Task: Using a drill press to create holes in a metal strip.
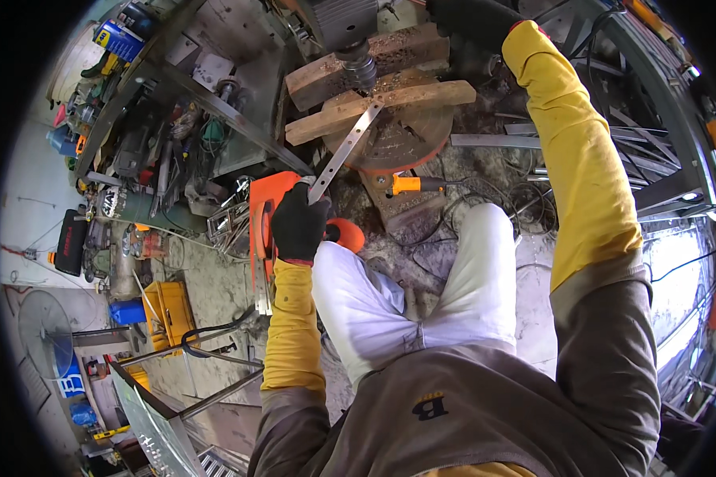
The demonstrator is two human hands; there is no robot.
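My left hand [298, 224], in a black glove, grips the near end of a flat metal strip [347, 148] with several holes in it. The strip's far end lies across a wooden block [390, 102] on the round drill-press table [410, 143], under the drill chuck [359, 65]. Metal shavings lie around the chuck. My right hand [473, 17], also black-gloved with a yellow sleeve, reaches up beside the drill head at the top edge; what it holds is hidden.
A second wooden block [374, 60] sits behind the chuck. An orange-handled lever [414, 184] sticks out below the table. Cluttered tool shelves [159, 135] stand to the left, metal bars [493, 141] to the right, a yellow crate [167, 312] on the floor.
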